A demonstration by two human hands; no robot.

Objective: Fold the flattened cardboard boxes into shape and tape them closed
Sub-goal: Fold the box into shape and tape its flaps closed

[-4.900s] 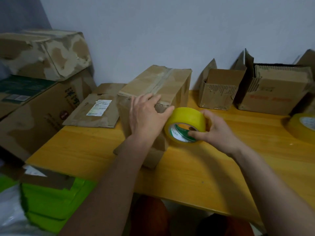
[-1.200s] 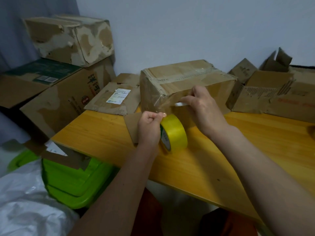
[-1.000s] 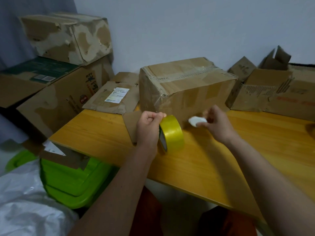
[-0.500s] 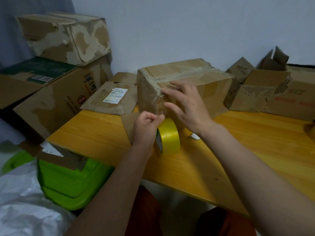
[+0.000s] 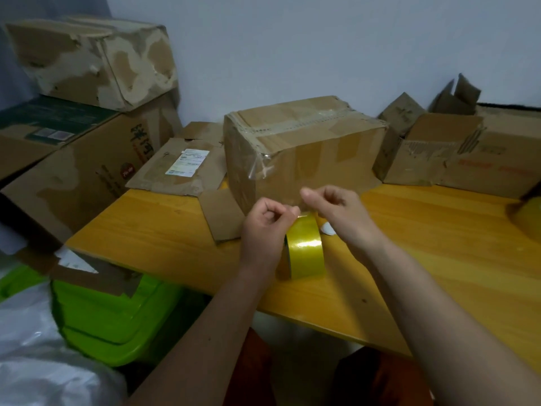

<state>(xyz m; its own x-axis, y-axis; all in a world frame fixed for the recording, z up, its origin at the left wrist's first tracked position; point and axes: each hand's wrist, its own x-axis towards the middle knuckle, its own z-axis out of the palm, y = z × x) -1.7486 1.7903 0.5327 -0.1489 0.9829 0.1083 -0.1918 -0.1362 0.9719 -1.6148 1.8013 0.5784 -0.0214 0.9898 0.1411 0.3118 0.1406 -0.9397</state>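
While the taped cardboard box sits on the table at twelve o'clock, the left hand pinches the upright yellow tape roll; the right hand, fingers curled, meets its top edge

The tape roll was shiny yellow plastic. The box was rough, dull brown cardboard — worn and crinkly. The table was smooth wood.

A yellow wooden table carries a taped box, flattened cardboard, open boxes and a tape roll
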